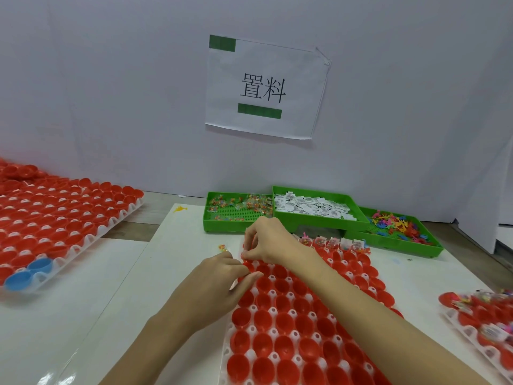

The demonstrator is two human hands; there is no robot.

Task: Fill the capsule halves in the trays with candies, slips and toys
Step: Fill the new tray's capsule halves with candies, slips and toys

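Capsule trays [251, 354] three, green bins [211, 218] three, blue halves [40, 266] two, both hands' fingers [249, 255] curled, grip unclear

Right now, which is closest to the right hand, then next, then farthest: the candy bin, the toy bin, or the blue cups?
From the right hand:
1. Candy bin, just behind it.
2. Toy bin, back right.
3. Blue cups, far left, on the side tray.

A plain white wall [111, 93] backs the worktop [69, 315], white and glossy. 1 paper sign [263, 87] with 2 green bars hangs on the wall, centre.
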